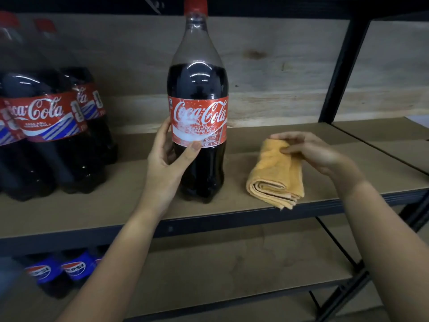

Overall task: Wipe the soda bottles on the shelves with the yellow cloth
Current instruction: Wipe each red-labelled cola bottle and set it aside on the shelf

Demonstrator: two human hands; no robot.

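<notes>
Cloth and bottle sit side by side on the middle shelf (232, 206), and that spacing is what your next move turns on. Your right hand (311, 151) rests on the far end of the folded yellow cloth (275, 175), fingers laid fairly flat over it with the thumb tucked against its upper edge; whether that grip has actually closed on the fabric, I cannot tell. The cloth lies flat with its long axis running from the shelf's front lip back toward the wall, folded layers showing at the near end.

Just to the left of the cloth stands the upright Coca-Cola bottle (198, 94), red cap on. Your left hand (168, 156) holds it at the lower edge of the label, thumb across the front and fingers wrapped behind, so that grip is partly curled round the body and steadies it.

The right hand is plainly the nearer one to the cloth, and the bottle lies to its left, close but not touching the fabric. I judge wiping has not yet begun on this bottle. More Coca-Cola bottles (46, 126) stand at far left, and Pepsi bottles (74, 269) on the shelf below.
</notes>
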